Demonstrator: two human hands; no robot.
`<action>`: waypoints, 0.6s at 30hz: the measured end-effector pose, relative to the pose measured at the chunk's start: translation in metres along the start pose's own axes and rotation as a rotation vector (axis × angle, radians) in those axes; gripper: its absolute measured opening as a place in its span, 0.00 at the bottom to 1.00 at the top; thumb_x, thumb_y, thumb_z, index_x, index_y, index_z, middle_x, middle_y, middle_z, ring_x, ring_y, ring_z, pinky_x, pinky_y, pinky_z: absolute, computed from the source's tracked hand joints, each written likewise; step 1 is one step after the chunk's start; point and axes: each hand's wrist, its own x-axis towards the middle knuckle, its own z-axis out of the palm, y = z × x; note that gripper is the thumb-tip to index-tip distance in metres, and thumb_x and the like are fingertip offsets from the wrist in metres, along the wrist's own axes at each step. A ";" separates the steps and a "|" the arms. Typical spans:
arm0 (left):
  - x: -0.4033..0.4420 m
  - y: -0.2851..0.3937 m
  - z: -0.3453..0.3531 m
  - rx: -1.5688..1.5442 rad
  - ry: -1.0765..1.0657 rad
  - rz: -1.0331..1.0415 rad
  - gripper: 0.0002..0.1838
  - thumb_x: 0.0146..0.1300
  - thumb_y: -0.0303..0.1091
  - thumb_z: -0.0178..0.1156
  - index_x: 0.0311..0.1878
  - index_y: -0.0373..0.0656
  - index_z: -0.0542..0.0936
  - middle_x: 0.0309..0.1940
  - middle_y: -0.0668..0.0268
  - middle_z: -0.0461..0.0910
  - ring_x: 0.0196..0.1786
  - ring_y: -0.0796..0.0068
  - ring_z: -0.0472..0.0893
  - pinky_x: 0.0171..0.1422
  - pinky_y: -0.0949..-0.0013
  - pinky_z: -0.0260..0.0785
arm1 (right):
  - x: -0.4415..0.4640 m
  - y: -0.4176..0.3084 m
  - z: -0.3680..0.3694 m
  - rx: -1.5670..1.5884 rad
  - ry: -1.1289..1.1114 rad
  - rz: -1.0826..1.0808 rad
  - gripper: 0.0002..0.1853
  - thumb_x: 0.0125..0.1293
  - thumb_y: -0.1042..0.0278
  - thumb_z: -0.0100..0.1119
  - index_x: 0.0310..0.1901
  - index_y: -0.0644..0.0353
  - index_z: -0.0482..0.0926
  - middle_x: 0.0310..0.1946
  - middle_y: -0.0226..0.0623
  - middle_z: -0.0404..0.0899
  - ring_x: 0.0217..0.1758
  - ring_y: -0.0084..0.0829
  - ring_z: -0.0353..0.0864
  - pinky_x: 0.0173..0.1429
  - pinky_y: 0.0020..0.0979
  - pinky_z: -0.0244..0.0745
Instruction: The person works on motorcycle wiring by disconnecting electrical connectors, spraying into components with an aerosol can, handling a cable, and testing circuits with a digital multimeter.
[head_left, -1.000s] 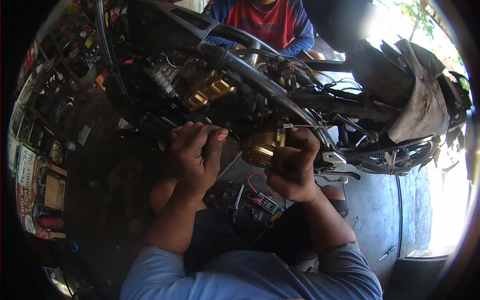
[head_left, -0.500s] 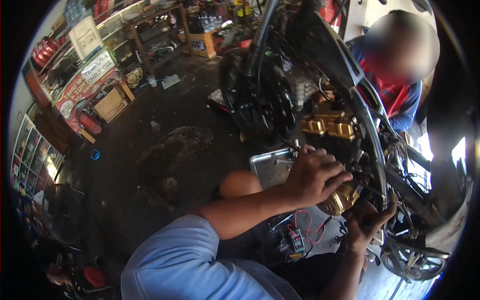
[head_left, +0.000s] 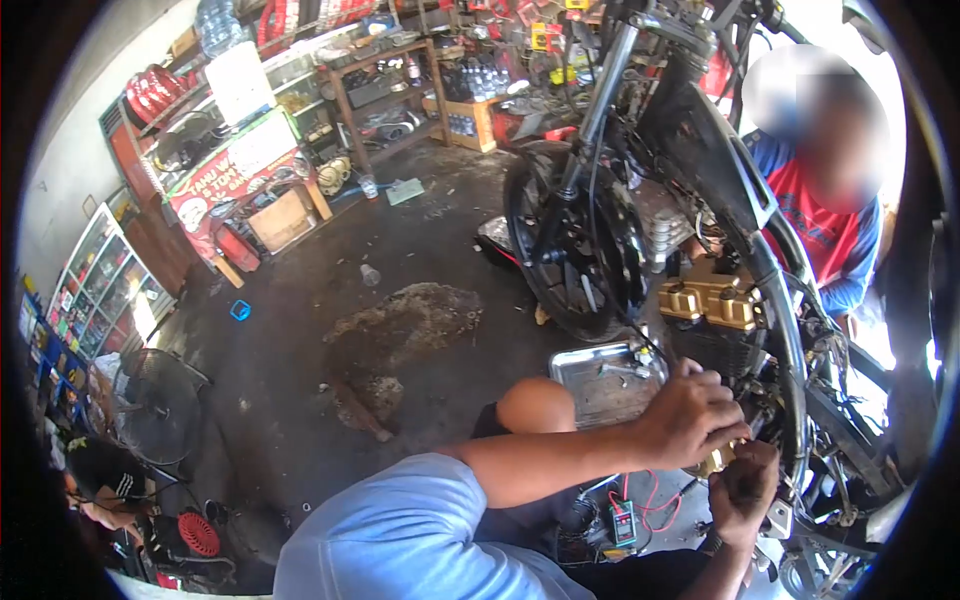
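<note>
My left hand (head_left: 690, 412) is closed, its thumb and fingers curled beside a gold engine cover (head_left: 716, 460) low on a partly stripped motorcycle. A thin black cable (head_left: 645, 343) runs down from the front wheel to its knuckles; whether the hand grips it I cannot make out. Close by on the right, my right hand (head_left: 745, 490) has its fingers curled up near the left thumb. What lies between the two hands is hidden. Above them sit the gold cylinder head cover (head_left: 708, 300) and the dark frame tube (head_left: 792, 350).
A metal tray (head_left: 590, 395) with small parts stands by the front wheel (head_left: 560, 245). A multimeter (head_left: 623, 523) with red leads lies below my forearm. Across the motorcycle is a person in a red and blue shirt (head_left: 825, 215). A fan (head_left: 155, 405) stands left.
My view has swung, so the scene sits lower and farther right. My right hand has risen toward the left one, and its outstretched fingers have curled. The left hand stays at the engine.
</note>
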 end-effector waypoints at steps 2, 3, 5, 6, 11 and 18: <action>0.000 -0.001 -0.002 0.004 -0.008 -0.001 0.11 0.65 0.43 0.68 0.31 0.48 0.82 0.26 0.72 0.74 0.36 0.69 0.74 0.47 0.58 0.57 | 0.002 0.003 0.001 -0.061 0.078 -0.149 0.28 0.55 0.81 0.62 0.58 0.59 0.64 0.29 0.23 0.64 0.31 0.15 0.62 0.38 0.21 0.55; 0.001 -0.001 -0.004 0.002 -0.003 -0.022 0.11 0.65 0.43 0.68 0.31 0.48 0.82 0.26 0.71 0.74 0.36 0.69 0.74 0.47 0.58 0.57 | 0.003 0.004 0.001 -0.073 0.116 -0.207 0.30 0.57 0.79 0.64 0.60 0.58 0.63 0.24 0.19 0.62 0.25 0.13 0.59 0.34 0.20 0.52; 0.003 -0.004 -0.007 0.026 0.031 -0.038 0.11 0.66 0.43 0.67 0.32 0.47 0.83 0.25 0.70 0.74 0.35 0.69 0.74 0.47 0.58 0.56 | 0.004 0.002 -0.005 -0.083 0.157 -0.268 0.33 0.58 0.76 0.67 0.63 0.58 0.61 0.24 0.19 0.61 0.27 0.14 0.60 0.37 0.21 0.54; 0.004 -0.007 -0.010 0.030 0.032 -0.039 0.11 0.66 0.43 0.67 0.32 0.47 0.83 0.25 0.70 0.74 0.35 0.69 0.74 0.47 0.58 0.56 | 0.002 0.003 -0.010 -0.065 0.284 -0.262 0.36 0.59 0.73 0.69 0.66 0.57 0.59 0.24 0.19 0.62 0.28 0.14 0.60 0.39 0.22 0.54; 0.006 -0.013 -0.016 0.023 0.033 -0.138 0.12 0.68 0.45 0.65 0.34 0.47 0.84 0.26 0.69 0.76 0.36 0.67 0.75 0.47 0.58 0.56 | 0.002 0.012 -0.019 -0.034 0.459 -0.349 0.43 0.60 0.68 0.73 0.72 0.55 0.55 0.23 0.20 0.63 0.28 0.15 0.60 0.38 0.22 0.53; 0.005 -0.011 -0.014 0.035 0.030 -0.121 0.13 0.68 0.45 0.65 0.34 0.47 0.83 0.26 0.69 0.74 0.35 0.67 0.75 0.46 0.59 0.57 | 0.004 -0.001 -0.002 -0.152 0.196 -0.167 0.41 0.61 0.73 0.69 0.71 0.57 0.54 0.21 0.21 0.62 0.25 0.16 0.59 0.33 0.22 0.51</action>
